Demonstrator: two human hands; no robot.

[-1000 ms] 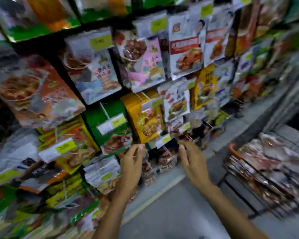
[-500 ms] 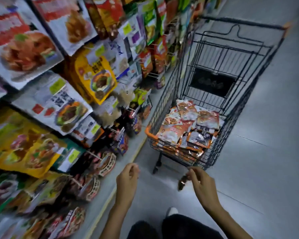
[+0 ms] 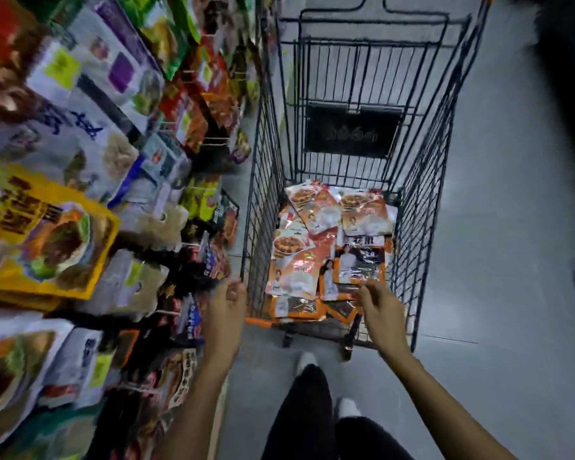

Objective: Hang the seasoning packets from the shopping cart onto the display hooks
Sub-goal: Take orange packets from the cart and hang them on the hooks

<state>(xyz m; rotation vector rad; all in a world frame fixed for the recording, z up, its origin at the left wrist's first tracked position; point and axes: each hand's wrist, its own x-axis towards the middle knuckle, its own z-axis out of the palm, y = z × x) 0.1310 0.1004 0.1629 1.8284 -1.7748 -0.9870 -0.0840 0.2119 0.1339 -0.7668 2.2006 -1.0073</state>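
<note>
Several orange-and-white seasoning packets (image 3: 329,247) lie piled in the bottom of a black wire shopping cart (image 3: 263,194) straight ahead of me. My right hand (image 3: 382,307) reaches over the cart's near end with relaxed fingers, its fingertips just at the edge of the nearest packet; I cannot tell if they touch. My left hand (image 3: 228,303) hovers loosely curled by the cart's near left corner and holds nothing. The display hooks (image 3: 193,244) run along the left, crowded with hanging packets.
A yellow packet (image 3: 44,240) and many other hanging bags jut out from the display on the left, close to my left arm. Grey floor (image 3: 495,227) lies right of the cart. My legs and white shoes (image 3: 306,360) stand just behind the cart.
My view has swung from the display to the cart. Both hands left the hanging packets and moved to the cart's near end, the right one reaching in over the packets.
</note>
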